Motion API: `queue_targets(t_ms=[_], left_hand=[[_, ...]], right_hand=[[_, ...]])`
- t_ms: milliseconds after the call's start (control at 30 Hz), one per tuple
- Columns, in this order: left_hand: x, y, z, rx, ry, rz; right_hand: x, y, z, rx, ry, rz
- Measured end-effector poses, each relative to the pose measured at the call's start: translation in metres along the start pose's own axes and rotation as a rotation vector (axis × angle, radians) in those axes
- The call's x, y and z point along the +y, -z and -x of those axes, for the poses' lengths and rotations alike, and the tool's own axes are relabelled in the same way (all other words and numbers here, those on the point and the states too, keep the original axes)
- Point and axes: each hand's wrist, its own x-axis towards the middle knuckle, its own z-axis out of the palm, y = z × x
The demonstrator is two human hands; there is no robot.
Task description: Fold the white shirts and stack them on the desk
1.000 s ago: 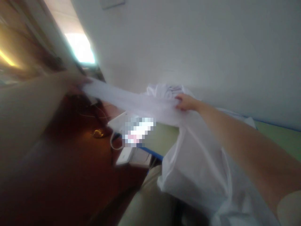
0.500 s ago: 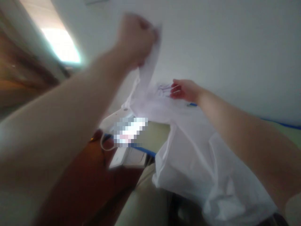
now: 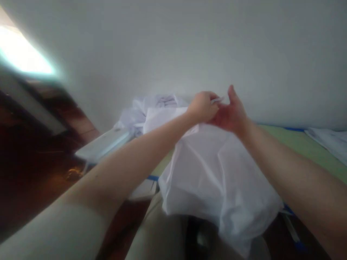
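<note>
A white garment (image 3: 200, 169) of thin cloth lies across the tabletop, its near end hanging over the front edge above my lap. A flat folded section of it reaches to the left of my hands, with gathered folds behind. My left hand (image 3: 202, 106) pinches an edge of the cloth; a small white tip shows between thumb and fingers. Right beside it, my right hand (image 3: 233, 115) is turned palm up with its thumb raised and apart. The fingers of my right hand are partly hidden behind my left hand and rest against the cloth.
The green tabletop (image 3: 282, 141) has a blue edge and meets a pale wall (image 3: 189, 47). A white flat device (image 3: 104, 142) sits at the table's left end. More white cloth (image 3: 329, 142) lies at the far right. A pale box-like object (image 3: 142, 190) is below the table edge.
My left hand has come down and to the right, bringing the lifted cloth over to my right hand. My right hand has turned palm up. The view has swung right.
</note>
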Motion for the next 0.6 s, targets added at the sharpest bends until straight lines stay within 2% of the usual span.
queue_targets(t_ms=[67, 167, 267, 333, 433, 533, 600], left_hand=[[0.001, -0.023, -0.006, -0.045, -0.08, 0.114], [0.0, -0.054, -0.014, -0.175, -0.19, 0.337], [-0.003, -0.066, -0.022, -0.361, -0.267, 0.522], [-0.009, -0.058, -0.029, -0.428, -0.273, 0.542], [-0.031, -0.032, -0.042, -0.476, -0.171, 0.373], [-0.065, -0.011, -0.051, -0.685, -0.02, 0.123], [-0.086, -0.007, -0.053, -0.791, 0.055, -0.003]], right_hand=[[0.005, 0.02, 0.012, 0.073, 0.018, -0.016], [0.013, 0.043, 0.024, 0.102, 0.018, -0.11], [0.024, 0.061, 0.033, 0.123, -0.036, -0.213], [0.031, 0.072, 0.042, 0.17, -0.069, -0.266], [0.042, 0.093, 0.056, 0.311, -0.126, -0.32], [0.054, 0.123, 0.071, 0.458, -0.172, -0.393], [0.061, 0.145, 0.083, 0.54, -0.189, -0.433]])
